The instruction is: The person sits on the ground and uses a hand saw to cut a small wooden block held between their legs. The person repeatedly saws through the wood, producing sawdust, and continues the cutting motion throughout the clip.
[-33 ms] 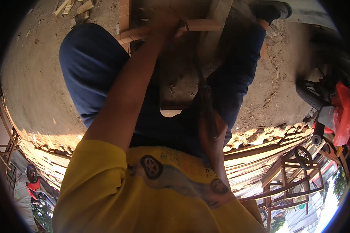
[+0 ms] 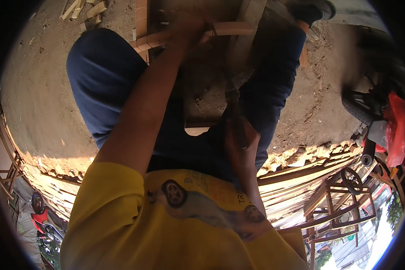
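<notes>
Between my knees, my left hand [image 2: 189, 32] is closed around a reddish-brown wooden bar [image 2: 233, 29], pressing near its middle. Dark lines cross the bar left of the hand. My right hand [image 2: 244, 140] wraps around the dark handle of a long, slim hand tool [image 2: 233, 100], held low by my right thigh. Its thin far end points away, toward the bar, and fades into shadow, so its kind is unclear. The left fingers are partly lost in shade.
Another wooden bar [image 2: 141, 19] runs away beyond the left knee. A greyish beam [image 2: 248, 31] lies under the bar's right end. Wood offcuts [image 2: 94, 9] lie on the dirt floor at far left. A motorbike wheel [image 2: 360, 107] and red sheet [image 2: 395, 130] stand at right.
The right hand and its tool have shifted slightly away from my body and to the left. My left hand stays on the bar.
</notes>
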Available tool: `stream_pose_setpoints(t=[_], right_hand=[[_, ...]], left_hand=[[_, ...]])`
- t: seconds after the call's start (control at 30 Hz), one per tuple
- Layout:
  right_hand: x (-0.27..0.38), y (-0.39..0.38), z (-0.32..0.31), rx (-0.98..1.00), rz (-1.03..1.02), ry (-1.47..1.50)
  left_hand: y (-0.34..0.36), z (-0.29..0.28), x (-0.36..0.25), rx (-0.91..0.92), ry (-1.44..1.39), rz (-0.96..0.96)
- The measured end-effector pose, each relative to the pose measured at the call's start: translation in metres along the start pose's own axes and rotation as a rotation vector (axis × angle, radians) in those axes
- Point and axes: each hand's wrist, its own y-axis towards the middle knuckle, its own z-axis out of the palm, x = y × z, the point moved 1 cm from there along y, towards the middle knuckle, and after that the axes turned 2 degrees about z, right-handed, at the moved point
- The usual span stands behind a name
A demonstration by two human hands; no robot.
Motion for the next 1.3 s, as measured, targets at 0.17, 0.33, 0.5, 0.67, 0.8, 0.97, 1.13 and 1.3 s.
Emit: stream_pose_setpoints(t=[0.17,0.33,0.5,0.67,0.8,0.97,1.13,1.3], right_hand=[[-0.009,-0.003,0.001,0.07,0.031,0.083],[-0.003,-0.001,-0.009,0.06,0.007,0.119],[-0.005,0.023,0.009,0.076,0.077,0.002],[-0.009,-0.011,-0.007,0.003,-0.037,0.067],[-0.004,0.028,0.014,0.085,-0.026,0.091],[-0.005,-0.024,-0.011,-0.002,-0.007,0.02],[0.009,0.019,0.008,0.056,0.0,0.067],[0.003,-0.025,-0.02,0.048,0.078,0.031]], left_hand=[[0.009,0.043,0.043,0.032,0.306,0.113],[0.02,0.043,0.048,0.134,0.268,0.074],[0.009,0.017,0.018,0.054,0.259,0.07],[0.007,0.042,0.046,-0.156,0.284,0.219],[0.014,0.033,0.044,-0.066,0.273,0.176],[0.014,0.045,0.046,-0.013,0.282,0.163],[0.01,0.022,0.033,0.117,0.165,0.104],[0.009,0.039,0.036,-0.41,0.483,0.325]])
